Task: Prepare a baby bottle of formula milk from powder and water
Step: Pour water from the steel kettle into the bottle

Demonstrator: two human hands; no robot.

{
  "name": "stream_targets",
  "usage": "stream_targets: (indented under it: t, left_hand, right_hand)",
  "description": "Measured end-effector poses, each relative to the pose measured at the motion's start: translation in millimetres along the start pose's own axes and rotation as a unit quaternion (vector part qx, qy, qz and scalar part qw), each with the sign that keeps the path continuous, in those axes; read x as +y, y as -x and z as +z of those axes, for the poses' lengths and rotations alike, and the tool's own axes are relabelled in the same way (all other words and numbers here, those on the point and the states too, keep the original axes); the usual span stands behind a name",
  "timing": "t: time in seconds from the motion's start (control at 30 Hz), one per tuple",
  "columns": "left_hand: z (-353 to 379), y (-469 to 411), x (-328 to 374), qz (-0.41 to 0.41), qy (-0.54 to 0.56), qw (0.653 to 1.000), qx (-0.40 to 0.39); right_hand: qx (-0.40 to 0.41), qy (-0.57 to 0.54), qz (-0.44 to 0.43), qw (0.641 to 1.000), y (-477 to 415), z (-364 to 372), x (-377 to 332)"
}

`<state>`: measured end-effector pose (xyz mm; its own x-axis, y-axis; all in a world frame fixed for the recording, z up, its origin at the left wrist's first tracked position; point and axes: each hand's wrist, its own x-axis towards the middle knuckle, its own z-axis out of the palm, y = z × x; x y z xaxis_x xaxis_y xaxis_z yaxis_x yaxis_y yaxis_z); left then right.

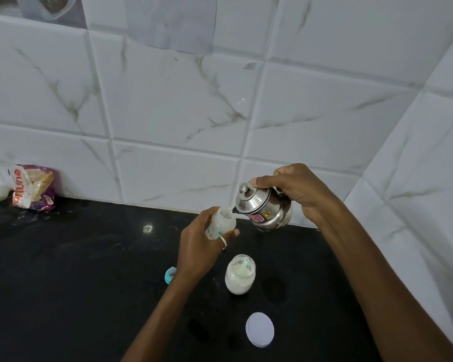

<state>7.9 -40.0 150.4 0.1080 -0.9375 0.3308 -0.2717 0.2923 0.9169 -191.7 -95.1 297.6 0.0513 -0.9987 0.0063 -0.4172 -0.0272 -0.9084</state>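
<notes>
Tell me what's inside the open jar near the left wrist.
The jar holds white powder with a pale scoop resting in it. Its lower end is hidden by the powder.

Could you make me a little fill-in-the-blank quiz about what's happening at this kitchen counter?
The left hand holds a baby ____. The right hand tilts a steel ____, spout at its mouth. The open jar of powder has a ____ inside. A white lid lies on the ____ counter.
Missing words: bottle, kettle, scoop, black.
</notes>
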Motion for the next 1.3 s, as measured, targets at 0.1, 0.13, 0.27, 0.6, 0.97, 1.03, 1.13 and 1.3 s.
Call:
stream_targets:
  t: [0.1, 0.13, 0.27, 0.6, 0.97, 1.03, 1.13, 1.3]
  left_hand:
    - [0.7, -0.5, -0.7, -0.003, 0.0, 1.0, 0.0]
    - [0.8, -0.6, -0.7, -0.002, -0.002, 1.0, 0.0]
    - [-0.2, -0.2, 1.7, -0.003, 0.002, 1.0, -0.002]
    - [0.9, -1.3, 1.9, 0.001, 0.001, 1.0, -0.007]
    - [1.7, -1.0, 1.9, -0.004, 0.005, 1.0, -0.008]
    - [1.8, -1.0, 1.8, -0.002, 0.003, 1.0, -0.007]
    - [2.3, -1.0, 1.6, 0.0, 0.003, 1.0, -0.007]
    - [2.8, -1.4, 1.9, 0.0, 0.0, 1.0, -0.005]
  right_hand:
    - [0.001, -0.004, 0.003, 1.0, 0.4, -0.1, 0.0]
    - [0.001, -0.005, 0.005, 1.0, 0.6, 0.0, 0.0]
    - [-0.002, -0.007, 0.009, 1.0, 1.4, 0.0, -0.4]
    - [-0.001, -0.011, 0.013, 1.0, 1.4, -1.2, -1.1]
    - [0.0, -0.015, 0.01, 1.0, 1.3, -1.0, -0.1]
    - [-0.002, -0.014, 0.008, 1.0, 1.2, -1.2, -0.1]
    - [-0.004, -0.014, 0.009, 1.0, 0.8, -1.7, -0.7]
    - [-0.003, -0.019, 0.008, 1.0, -0.2, -1.9, -0.1]
